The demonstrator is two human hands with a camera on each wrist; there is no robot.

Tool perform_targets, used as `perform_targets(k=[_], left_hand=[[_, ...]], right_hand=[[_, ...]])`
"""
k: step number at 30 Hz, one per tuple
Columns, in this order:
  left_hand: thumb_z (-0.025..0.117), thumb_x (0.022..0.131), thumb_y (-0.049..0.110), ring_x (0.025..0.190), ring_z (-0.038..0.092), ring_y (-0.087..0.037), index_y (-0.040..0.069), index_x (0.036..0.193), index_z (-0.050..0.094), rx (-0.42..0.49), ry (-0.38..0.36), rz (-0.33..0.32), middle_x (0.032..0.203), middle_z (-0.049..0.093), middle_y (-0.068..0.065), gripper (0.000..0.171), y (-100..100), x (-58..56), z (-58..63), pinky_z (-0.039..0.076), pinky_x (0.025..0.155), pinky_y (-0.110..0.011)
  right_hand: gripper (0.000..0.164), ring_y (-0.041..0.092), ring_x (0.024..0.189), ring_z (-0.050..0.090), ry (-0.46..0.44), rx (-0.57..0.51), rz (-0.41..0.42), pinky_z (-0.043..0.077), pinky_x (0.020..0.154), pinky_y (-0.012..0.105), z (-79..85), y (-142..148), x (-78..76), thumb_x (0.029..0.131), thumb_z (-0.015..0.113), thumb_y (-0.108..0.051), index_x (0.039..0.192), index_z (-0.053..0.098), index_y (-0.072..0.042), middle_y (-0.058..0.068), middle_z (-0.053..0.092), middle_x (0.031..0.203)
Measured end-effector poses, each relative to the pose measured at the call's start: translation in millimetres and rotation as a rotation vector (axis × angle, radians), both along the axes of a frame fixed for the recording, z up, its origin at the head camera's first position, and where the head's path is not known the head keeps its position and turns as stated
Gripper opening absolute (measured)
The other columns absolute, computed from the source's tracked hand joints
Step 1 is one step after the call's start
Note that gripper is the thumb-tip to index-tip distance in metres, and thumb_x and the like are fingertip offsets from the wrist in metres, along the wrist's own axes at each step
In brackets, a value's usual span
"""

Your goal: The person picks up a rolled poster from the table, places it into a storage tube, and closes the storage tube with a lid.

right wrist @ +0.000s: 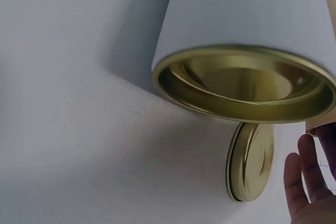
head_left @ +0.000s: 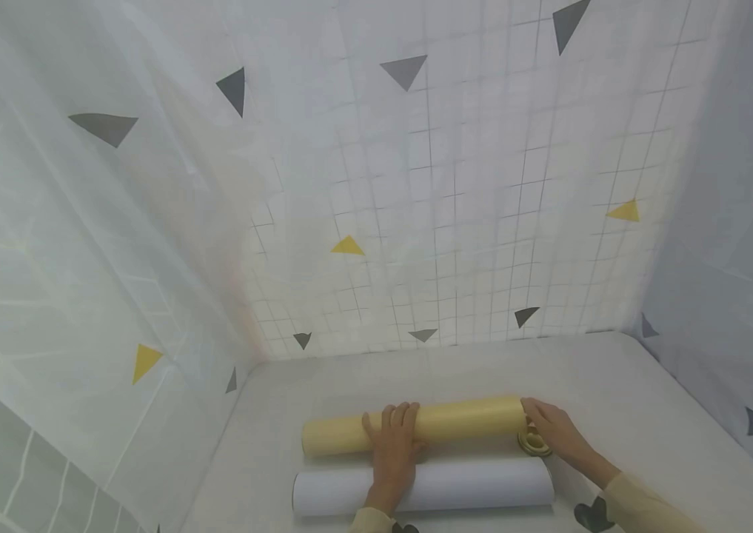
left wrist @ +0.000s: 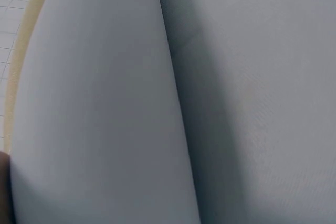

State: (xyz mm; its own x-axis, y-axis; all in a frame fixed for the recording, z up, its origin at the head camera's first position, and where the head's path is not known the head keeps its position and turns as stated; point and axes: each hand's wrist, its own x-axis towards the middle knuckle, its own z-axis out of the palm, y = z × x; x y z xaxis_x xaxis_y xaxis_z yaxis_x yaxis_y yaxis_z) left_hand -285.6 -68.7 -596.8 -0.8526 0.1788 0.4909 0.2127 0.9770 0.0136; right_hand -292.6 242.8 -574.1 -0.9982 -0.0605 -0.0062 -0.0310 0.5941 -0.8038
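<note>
A long pale-yellow cylindrical tube (head_left: 466, 420) lies crosswise on the pale surface. My left hand (head_left: 395, 444) grips it left of its middle, the fingers laid over its top. My right hand (head_left: 559, 433) touches the tube's right end; in the right wrist view some of its fingers (right wrist: 311, 166) are extended and one reaches the rim. Nearer to me lies a white tube (head_left: 476, 485) under my left wrist, its right end a recessed gold metal cap (right wrist: 241, 80). A round gold lid (right wrist: 254, 161) sits just beside the yellow tube's right end. The thumb of my right hand is hidden.
The pale work surface (head_left: 269, 414) has walls on the left, back and right. The back wall (head_left: 483, 259) bears grid lines and grey and yellow triangles. Dark rounded shapes (head_left: 594, 513) show at the lower edge near my right sleeve (head_left: 643, 507).
</note>
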Motion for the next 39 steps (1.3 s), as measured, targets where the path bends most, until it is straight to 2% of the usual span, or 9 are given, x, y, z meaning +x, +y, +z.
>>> perform_targets(k=[6,11,13,18,21,25,30,35,39], left_hand=[[0.087,0.069,0.044,0.127,0.058,-0.018,0.027,0.138,0.057,0.029,0.003,-0.014,0.133,0.066,0.009,0.077,-0.4,1.2,1.8,0.038,0.112,-0.072],[0.089,0.067,0.043,0.124,0.060,-0.019,0.026,0.136,0.059,0.043,0.026,-0.020,0.130,0.067,0.008,0.077,-0.8,2.0,0.9,0.038,0.110,-0.073],[0.089,0.067,0.044,0.124,0.060,-0.020,0.026,0.135,0.059,0.041,0.027,-0.014,0.130,0.068,0.007,0.076,-0.7,2.3,1.8,0.039,0.109,-0.073],[0.089,0.068,0.041,0.125,0.060,-0.020,0.025,0.134,0.060,0.042,0.013,0.005,0.130,0.068,0.007,0.074,-0.4,3.3,6.5,0.038,0.111,-0.074],[0.089,0.070,0.041,0.125,0.060,-0.020,0.025,0.135,0.060,0.045,0.002,0.006,0.130,0.068,0.007,0.073,-0.6,3.2,7.7,0.037,0.111,-0.074],[0.088,0.070,0.044,0.125,0.060,-0.020,0.026,0.135,0.060,0.030,0.000,0.018,0.130,0.068,0.007,0.073,-1.4,0.9,6.2,0.039,0.110,-0.074],[0.087,0.070,0.047,0.125,0.060,-0.019,0.028,0.135,0.059,0.024,-0.003,0.023,0.131,0.068,0.008,0.074,-1.6,0.1,4.5,0.039,0.110,-0.073],[0.088,0.070,0.044,0.127,0.059,-0.020,0.027,0.136,0.058,0.034,-0.037,0.021,0.132,0.067,0.008,0.075,-1.3,1.0,4.4,0.038,0.112,-0.073],[0.088,0.070,0.042,0.128,0.058,-0.020,0.027,0.137,0.057,0.039,-0.057,0.021,0.134,0.066,0.007,0.075,-0.5,2.2,6.4,0.036,0.113,-0.072]], right_hand=[[0.049,0.030,0.107,0.070,0.056,0.033,0.014,0.061,0.091,0.046,-3.0,1.4,0.4,0.112,0.038,-0.036,0.132,0.061,0.002,0.019,0.071,0.123],[0.033,0.029,0.100,0.067,0.142,0.149,-0.004,0.059,0.082,0.044,-9.3,4.6,1.4,0.105,0.055,-0.020,0.125,0.060,0.006,0.023,0.068,0.120],[0.032,0.030,0.100,0.064,0.156,0.205,-0.013,0.058,0.082,0.046,-12.6,6.9,1.0,0.101,0.060,-0.015,0.123,0.059,0.007,0.023,0.066,0.116],[0.050,0.044,0.107,0.060,0.151,0.348,0.022,0.051,0.094,0.062,-19.5,12.7,2.0,0.094,0.070,-0.024,0.125,0.057,0.013,0.030,0.063,0.117],[0.061,0.046,0.109,0.058,0.140,0.419,0.047,0.049,0.096,0.066,-23.0,14.2,3.9,0.089,0.076,-0.035,0.126,0.059,0.010,0.031,0.062,0.121],[0.061,0.041,0.107,0.058,0.126,0.454,0.031,0.052,0.093,0.064,-24.2,12.5,4.3,0.081,0.083,-0.041,0.122,0.065,0.001,0.027,0.062,0.121],[0.055,0.037,0.106,0.057,0.084,0.448,0.012,0.053,0.092,0.063,-22.6,11.9,2.1,0.075,0.088,-0.034,0.117,0.067,-0.005,0.022,0.062,0.120],[0.062,0.034,0.106,0.055,0.077,0.420,0.011,0.053,0.093,0.059,-26.5,15.1,0.7,0.076,0.087,-0.029,0.125,0.062,0.000,0.021,0.062,0.119],[0.073,0.030,0.099,0.053,0.117,0.412,0.015,0.054,0.082,0.046,-26.6,16.2,3.7,0.077,0.086,-0.026,0.135,0.053,0.005,0.018,0.060,0.111]])
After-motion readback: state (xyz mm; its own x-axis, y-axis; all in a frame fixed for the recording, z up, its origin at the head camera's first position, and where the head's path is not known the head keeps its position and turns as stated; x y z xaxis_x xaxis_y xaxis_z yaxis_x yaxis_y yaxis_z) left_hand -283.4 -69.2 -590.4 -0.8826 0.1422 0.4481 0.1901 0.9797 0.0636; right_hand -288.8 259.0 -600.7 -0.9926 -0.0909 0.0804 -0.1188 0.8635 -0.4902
